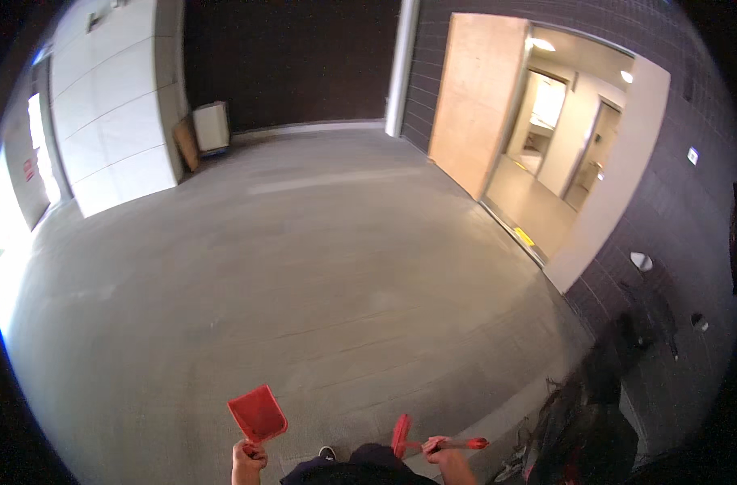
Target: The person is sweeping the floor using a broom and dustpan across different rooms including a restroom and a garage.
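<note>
A red dustpan (259, 413) is in my left hand (250, 455), whose fingers are wrapped round its handle. Its flat pan points up and away from me over the floor. My right hand (440, 449) grips a red hand brush (400, 436) by the handle. The brush head lies to the left of that hand, in front of my dark trousers, and the red handle end sticks out to the right. Both tools are held apart from each other. One dark shoe (327, 453) shows between my hands.
Grey concrete floor (288, 267) stretches ahead. On the right, a wooden door (477, 101) stands beside a lit doorway in a dark block wall (627, 234). Black bags or bundled gear (595, 432) lie close on my right. A white box-like object (211, 127) and brown board (187, 144) stand far left.
</note>
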`<action>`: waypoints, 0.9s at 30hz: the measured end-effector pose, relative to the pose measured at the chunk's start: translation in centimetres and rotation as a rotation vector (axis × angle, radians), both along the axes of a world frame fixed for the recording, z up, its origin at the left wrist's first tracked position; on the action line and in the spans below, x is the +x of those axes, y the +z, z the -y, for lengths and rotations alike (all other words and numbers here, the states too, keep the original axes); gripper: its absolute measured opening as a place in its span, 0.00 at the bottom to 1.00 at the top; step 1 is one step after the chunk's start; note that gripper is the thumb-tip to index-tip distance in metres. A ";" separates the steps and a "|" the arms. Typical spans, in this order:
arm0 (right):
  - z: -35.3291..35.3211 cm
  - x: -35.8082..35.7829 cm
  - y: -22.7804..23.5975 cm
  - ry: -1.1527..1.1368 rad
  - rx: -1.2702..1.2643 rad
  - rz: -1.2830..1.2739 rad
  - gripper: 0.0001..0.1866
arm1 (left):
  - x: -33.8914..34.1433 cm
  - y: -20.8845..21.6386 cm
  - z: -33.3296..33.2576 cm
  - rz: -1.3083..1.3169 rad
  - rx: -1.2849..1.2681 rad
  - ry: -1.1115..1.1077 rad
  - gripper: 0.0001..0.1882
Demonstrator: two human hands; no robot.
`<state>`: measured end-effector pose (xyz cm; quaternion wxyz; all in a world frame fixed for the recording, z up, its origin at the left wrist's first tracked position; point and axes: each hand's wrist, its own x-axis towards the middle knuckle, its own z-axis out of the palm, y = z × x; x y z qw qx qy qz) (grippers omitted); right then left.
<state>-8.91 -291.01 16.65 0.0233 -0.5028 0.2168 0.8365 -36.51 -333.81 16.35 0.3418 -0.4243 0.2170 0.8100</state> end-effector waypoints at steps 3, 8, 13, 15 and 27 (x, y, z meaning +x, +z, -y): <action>-1.6 0.1 -0.7 -0.099 0.077 -0.033 0.12 | -7.0 3.1 -7.3 -0.028 -0.053 -0.103 0.03; -6.4 -1.4 -5.8 -0.178 0.050 -0.196 0.04 | -16.1 0.6 -19.2 -0.061 -0.027 -0.301 0.04; -15.9 -6.4 -10.6 -0.112 0.111 -0.176 0.04 | -20.9 0.8 -31.5 -0.115 0.025 -0.331 0.05; -20.1 -8.3 -9.4 -0.170 0.005 -0.352 0.05 | -22.9 -0.8 -35.8 -0.092 0.209 -0.343 0.23; -49.0 -15.9 -1.7 -0.348 0.126 -0.311 0.07 | -29.5 2.9 -67.6 0.058 0.027 -0.526 0.12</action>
